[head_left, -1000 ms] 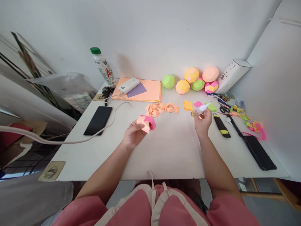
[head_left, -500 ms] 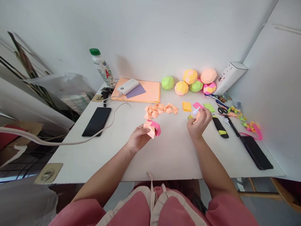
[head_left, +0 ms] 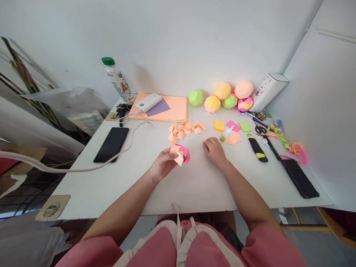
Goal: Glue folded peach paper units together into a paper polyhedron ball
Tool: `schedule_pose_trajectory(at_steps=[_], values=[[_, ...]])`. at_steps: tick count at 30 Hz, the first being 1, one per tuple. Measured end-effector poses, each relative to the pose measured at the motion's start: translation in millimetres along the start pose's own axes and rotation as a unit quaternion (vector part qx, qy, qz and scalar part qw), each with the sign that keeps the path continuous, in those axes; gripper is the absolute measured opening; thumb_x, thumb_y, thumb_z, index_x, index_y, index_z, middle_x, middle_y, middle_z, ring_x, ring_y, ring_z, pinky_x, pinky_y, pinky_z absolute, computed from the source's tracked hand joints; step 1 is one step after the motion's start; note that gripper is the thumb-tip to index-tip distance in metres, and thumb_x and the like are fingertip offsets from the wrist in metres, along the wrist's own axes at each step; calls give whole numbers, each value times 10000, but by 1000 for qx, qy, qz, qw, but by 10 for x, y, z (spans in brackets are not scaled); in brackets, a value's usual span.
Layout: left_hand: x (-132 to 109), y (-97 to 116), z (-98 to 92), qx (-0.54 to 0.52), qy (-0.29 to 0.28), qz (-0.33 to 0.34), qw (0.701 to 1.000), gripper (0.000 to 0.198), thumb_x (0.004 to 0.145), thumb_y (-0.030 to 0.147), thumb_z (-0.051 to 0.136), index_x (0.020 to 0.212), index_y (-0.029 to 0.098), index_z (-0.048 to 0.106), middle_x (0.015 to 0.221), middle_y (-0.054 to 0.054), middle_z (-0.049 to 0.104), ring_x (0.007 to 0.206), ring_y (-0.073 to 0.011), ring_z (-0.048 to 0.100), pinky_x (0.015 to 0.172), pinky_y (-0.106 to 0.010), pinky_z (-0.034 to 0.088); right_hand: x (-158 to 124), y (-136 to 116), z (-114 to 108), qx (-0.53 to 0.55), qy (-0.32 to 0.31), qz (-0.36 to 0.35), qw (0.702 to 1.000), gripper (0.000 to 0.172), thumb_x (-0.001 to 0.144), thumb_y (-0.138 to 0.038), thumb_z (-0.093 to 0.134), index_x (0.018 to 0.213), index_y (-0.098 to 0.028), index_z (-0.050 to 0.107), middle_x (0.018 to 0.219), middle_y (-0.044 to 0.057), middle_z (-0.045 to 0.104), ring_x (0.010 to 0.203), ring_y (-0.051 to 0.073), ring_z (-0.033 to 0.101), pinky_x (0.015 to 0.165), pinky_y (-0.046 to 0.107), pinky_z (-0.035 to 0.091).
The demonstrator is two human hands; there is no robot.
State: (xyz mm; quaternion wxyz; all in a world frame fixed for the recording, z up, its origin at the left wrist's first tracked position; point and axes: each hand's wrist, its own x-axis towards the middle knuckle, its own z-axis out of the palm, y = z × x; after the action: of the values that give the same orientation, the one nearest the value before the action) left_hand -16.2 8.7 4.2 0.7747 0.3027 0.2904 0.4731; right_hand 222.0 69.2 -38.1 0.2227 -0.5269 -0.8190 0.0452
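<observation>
Clearly, the surface (head_left: 189, 196) runs bare from below both hands' fingers to its front edge, with an open gap between the two hands. Just beyond the left fingers, folded peach pieces (head_left: 180, 130) border that room; past the right fingers, to their right, stand the glue bottle (head_left: 223, 138) and peach notes (head_left: 234, 138). The left hand (head_left: 163, 164) reaches inward, its fingers pinching a pink-and-peach paper form (head_left: 180, 154) at their tips. The right hand (head_left: 214, 151) lies low, back upward, fingers curled; a peach bit shows at their tips, but I cannot tell whether it is gripped. A second ago the right fingers held the glue bottle; now they are left of it, nearer the paper form.
</observation>
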Motion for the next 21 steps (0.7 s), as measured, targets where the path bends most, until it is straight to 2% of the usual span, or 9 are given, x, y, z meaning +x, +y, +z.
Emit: schedule_pose_trajectory(at_steps=[4, 10, 13, 15, 18, 19, 21], values=[[-6, -4, 8, 14, -26, 2, 1000, 98, 651, 231, 699, 658, 139, 667, 658, -48, 622, 640, -177, 554, 612, -307, 389, -34, -58, -25, -22, 17, 48, 998, 95, 820, -183, 537, 868, -171, 619, 801, 95, 637, 809, 258, 537, 725, 388, 456], [-1, -20, -8, 50, -46, 13, 998, 111, 661, 243, 708, 648, 146, 655, 666, -45, 605, 658, -188, 556, 629, -319, 386, -14, -40, 18, -41, 34, 50, 997, 203, 802, -82, 450, 864, -159, 627, 803, 110, 649, 801, 265, 541, 710, 389, 440], [4, -24, -20, 62, -43, 17, 997, 120, 660, 250, 717, 640, 149, 655, 656, -41, 604, 661, -190, 560, 629, -320, 387, -12, -51, -18, 10, 77, 40, 996, 248, 800, -62, 417, 875, -162, 632, 848, 119, 650, 861, 265, 566, 751, 402, 465], [5, -24, -23, 65, -42, 20, 997, 121, 664, 255, 716, 650, 149, 662, 664, -45, 613, 668, -193, 567, 632, -321, 393, -20, -108, -85, 87, 121, 24, 988, 223, 817, -94, 434, 888, -178, 627, 872, 105, 647, 881, 248, 583, 786, 407, 481], [8, -27, -27, 68, -44, 25, 996, 107, 684, 250, 704, 684, 146, 678, 696, -56, 633, 688, -199, 580, 646, -324, 408, -58, -283, -228, 263, 158, 20, 951, 120, 841, -190, 516, 909, -207, 614, 881, 61, 638, 843, 197, 605, 789, 383, 506], [10, -32, -28, 69, -41, 25, 996, 101, 691, 245, 699, 696, 146, 683, 707, -60, 640, 698, -201, 585, 654, -326, 416, -77, -358, -275, 332, 153, 44, 930, 113, 835, -224, 553, 932, -213, 609, 895, 51, 633, 829, 181, 611, 762, 365, 518], [11, -46, -32, 67, -32, 24, 997, 93, 697, 236, 696, 719, 145, 692, 727, -67, 654, 715, -204, 594, 671, -329, 431, -117, -507, -351, 466, 98, 102, 873, 157, 816, -295, 608, 958, -229, 597, 860, 22, 626, 731, 147, 609, 663, 325, 535]])
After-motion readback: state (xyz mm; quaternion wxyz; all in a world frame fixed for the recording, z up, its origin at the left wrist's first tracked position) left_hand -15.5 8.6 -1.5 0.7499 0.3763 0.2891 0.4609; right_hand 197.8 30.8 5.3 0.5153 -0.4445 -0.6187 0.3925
